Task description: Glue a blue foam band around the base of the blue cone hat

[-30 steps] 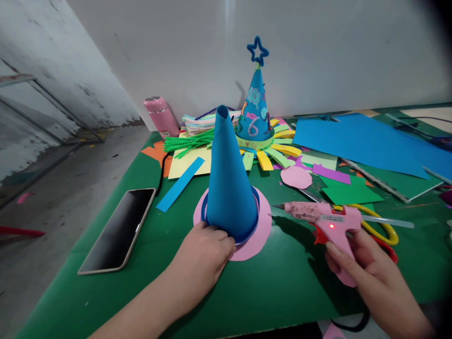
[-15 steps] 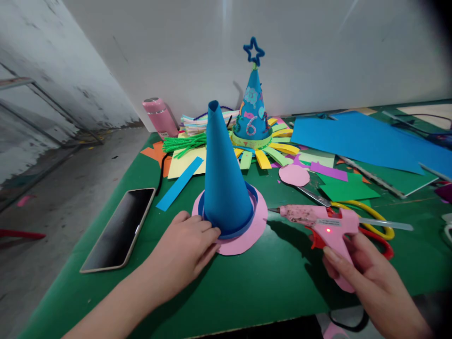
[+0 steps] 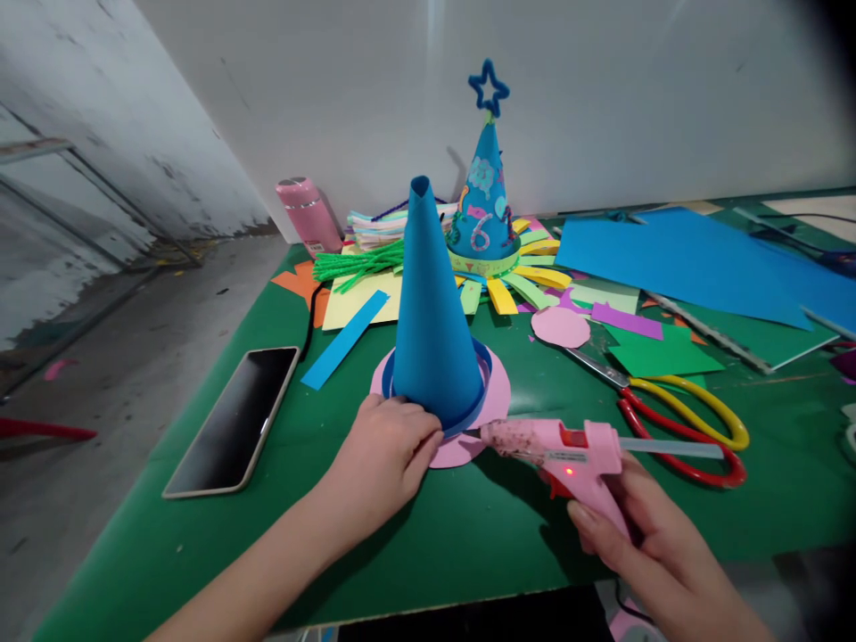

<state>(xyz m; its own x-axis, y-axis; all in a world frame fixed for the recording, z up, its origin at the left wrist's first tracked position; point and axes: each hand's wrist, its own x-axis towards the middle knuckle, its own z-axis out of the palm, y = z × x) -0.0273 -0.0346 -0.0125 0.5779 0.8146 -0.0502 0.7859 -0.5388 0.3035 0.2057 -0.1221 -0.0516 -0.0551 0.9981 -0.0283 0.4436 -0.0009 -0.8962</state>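
Note:
A blue paper cone hat [image 3: 432,321] stands upright, its pointed end slightly open. A blue paper strip [image 3: 487,367] circles its base, and below lies a round pink paper brim [image 3: 500,392]. My left hand [image 3: 388,455] is closed on the front left edge of the brim and strip, fingers pressed together. In my right hand [image 3: 642,535] is a pink hot glue gun [image 3: 555,446] with a lit red light and a clear glue stick out of its back. Its nozzle points left at the strip's front edge, close to my left fingertips; whether it touches is unclear.
Red-and-yellow-handled scissors [image 3: 682,423] lie behind the glue gun. A phone [image 3: 234,419] rests at left. A decorated cone hat [image 3: 485,196], green pipe cleaners [image 3: 361,263], a pink bottle [image 3: 311,218] and blue paper sheets [image 3: 675,259] are at the back of the green table [image 3: 428,571].
The glue gun has moved left, bringing its nozzle from beside the brim to the strip's front edge. My left hand keeps its hold on the hat; the view has shifted slightly.

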